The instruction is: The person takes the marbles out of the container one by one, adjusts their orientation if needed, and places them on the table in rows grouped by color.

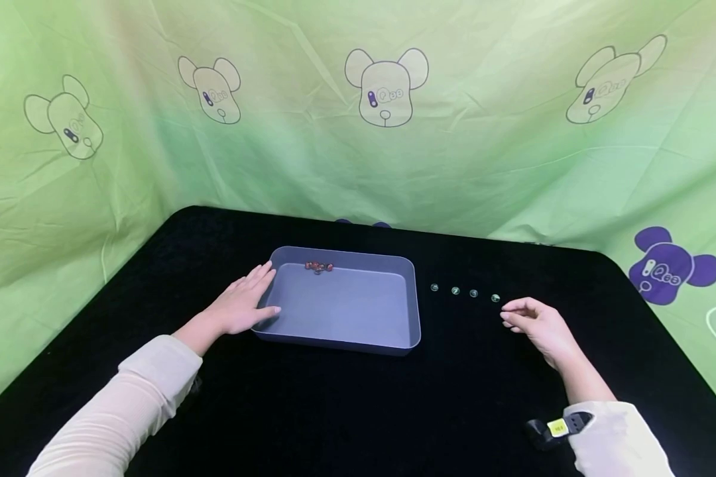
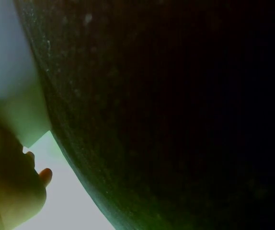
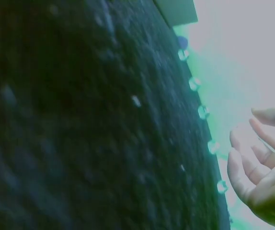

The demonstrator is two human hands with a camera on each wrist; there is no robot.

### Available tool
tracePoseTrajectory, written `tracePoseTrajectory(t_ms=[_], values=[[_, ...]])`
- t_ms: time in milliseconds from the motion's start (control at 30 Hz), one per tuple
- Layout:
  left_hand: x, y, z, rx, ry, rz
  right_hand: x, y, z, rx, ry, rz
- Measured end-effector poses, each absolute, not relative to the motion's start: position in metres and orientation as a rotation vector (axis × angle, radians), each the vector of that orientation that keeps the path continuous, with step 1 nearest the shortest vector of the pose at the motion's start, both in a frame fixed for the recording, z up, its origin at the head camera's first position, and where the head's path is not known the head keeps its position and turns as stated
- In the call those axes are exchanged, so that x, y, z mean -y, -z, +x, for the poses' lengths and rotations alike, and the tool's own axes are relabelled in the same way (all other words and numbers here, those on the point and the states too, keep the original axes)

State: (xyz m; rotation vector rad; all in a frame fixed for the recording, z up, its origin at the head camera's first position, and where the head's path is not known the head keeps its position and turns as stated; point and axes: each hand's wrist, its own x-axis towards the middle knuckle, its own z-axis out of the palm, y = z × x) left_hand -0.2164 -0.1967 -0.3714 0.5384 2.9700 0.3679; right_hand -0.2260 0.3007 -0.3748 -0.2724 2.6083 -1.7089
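Observation:
A grey-blue rectangular tray (image 1: 346, 311) lies on the black table. Inside it, a cluster of small reddish marbles (image 1: 319, 266) sits against the back wall, left of centre. My left hand (image 1: 241, 301) rests on the tray's left rim, fingers straight and thumb over the inside. To the right of the tray, several clear glass marbles (image 1: 455, 291) lie in a spaced row. My right hand (image 1: 539, 328) hovers by the right end of that row, its fingers loosely bent. In the right wrist view, the row of marbles (image 3: 203, 112) runs past the fingers, and nothing shows in the hand.
Black cloth covers the table (image 1: 334, 411). A green curtain (image 1: 310, 159) with bear-head prints hangs behind and at both sides. A dark strap device with a yellow label (image 1: 557, 428) sits at the right cuff.

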Motion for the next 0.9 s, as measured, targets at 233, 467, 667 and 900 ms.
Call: tracePoseTrajectory(t_ms=[233, 467, 667, 900], values=[[0.197, 0.372, -0.217, -2.965, -0.379, 0.538, -0.284, 0.374, -0.223, -2.579, 1.698, -0.31], [0.198, 0.374, -0.218, -2.962, -0.366, 0.526, -0.267, 0.376, -0.221, -2.519, 1.744, -0.331], [0.197, 0.373, -0.217, -2.977, -0.41, 0.558, -0.254, 0.375, -0.219, -2.489, 1.752, -0.385], [0.198, 0.375, -0.218, -2.981, -0.417, 0.566, -0.242, 0.374, -0.216, -2.423, 1.8, -0.378]])
